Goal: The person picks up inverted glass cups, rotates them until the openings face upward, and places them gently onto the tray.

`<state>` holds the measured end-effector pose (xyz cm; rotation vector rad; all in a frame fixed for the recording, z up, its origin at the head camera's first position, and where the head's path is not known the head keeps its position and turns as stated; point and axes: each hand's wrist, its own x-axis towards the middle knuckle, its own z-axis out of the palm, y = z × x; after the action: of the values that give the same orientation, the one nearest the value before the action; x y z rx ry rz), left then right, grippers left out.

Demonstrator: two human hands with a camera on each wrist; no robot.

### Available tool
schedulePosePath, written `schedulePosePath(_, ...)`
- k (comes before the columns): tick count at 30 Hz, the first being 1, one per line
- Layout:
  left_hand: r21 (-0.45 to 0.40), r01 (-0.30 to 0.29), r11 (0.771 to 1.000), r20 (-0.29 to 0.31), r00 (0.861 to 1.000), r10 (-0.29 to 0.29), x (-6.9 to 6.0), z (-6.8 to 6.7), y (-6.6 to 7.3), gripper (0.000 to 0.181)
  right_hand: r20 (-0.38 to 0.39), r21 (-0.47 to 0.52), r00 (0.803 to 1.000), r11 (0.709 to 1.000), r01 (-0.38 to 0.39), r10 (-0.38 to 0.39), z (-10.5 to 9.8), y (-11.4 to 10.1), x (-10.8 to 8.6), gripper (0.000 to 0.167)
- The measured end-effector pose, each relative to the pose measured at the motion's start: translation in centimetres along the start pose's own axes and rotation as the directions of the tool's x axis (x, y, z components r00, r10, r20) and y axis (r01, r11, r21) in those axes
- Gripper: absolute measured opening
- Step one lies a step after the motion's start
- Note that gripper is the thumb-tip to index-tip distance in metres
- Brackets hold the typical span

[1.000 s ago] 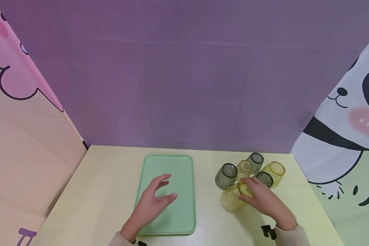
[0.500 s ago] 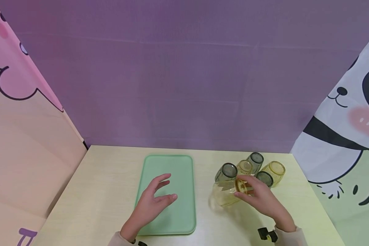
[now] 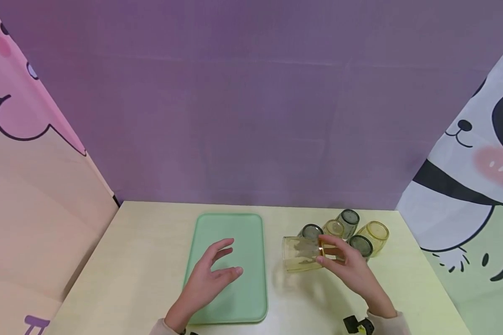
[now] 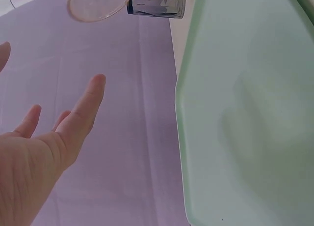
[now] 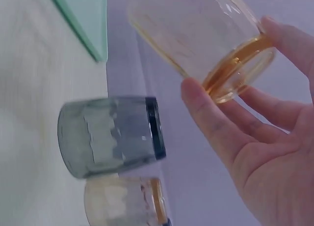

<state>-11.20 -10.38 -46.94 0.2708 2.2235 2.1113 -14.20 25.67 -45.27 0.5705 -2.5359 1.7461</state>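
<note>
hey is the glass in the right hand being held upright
No, the right hand holds the yellow glass tipped sideways, its mouth toward the green tray.

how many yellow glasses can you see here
3: the held glass, in the right hand; the middle glass, between the left grey glass and the back grey glass; and the far-right glass. More could be hidden behind the hand.

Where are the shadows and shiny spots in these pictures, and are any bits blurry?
Head view: a soft shadow on the table near the right hand; left wrist view: a fuzzy-edged shadow on the green tray; right wrist view: pale glints on the held yellow glass, and fine detail looks soft.
</note>
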Motion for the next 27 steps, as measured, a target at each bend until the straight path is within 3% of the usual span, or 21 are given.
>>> schedulePosePath(6, -0.013, 0.011, 1.000, 0.003, 1.000, -0.011, 0.3, 0.3, 0.2, 0.064, -0.032, 0.146, 0.999, 0.989, 0.005, 0.000, 0.9, -0.1, 0.4, 0.049)
schedulePosePath(13, -0.038, 0.024, 0.999, 0.029, 0.999, -0.022, 0.4, 0.5, 0.3, 0.064, -0.016, 0.249, 1.000, 0.969, 0.010, -0.006, 2.0, 0.0, 0.7, 0.049)
schedulePosePath(21, -0.077, 0.011, 0.997, 0.077, 0.997, -0.005, 0.4, 0.5, 0.4, 0.066, 0.000, 0.299, 1.000, 0.954, -0.012, 0.012, 3.0, -0.3, 0.8, 0.050)
schedulePosePath(27, -0.151, -0.013, 0.989, 0.133, 0.991, 0.033, 0.5, 0.7, 0.7, 0.070, 0.034, 0.343, 0.999, 0.939, 0.016, -0.029, 3.7, -0.7, 1.1, 0.048)
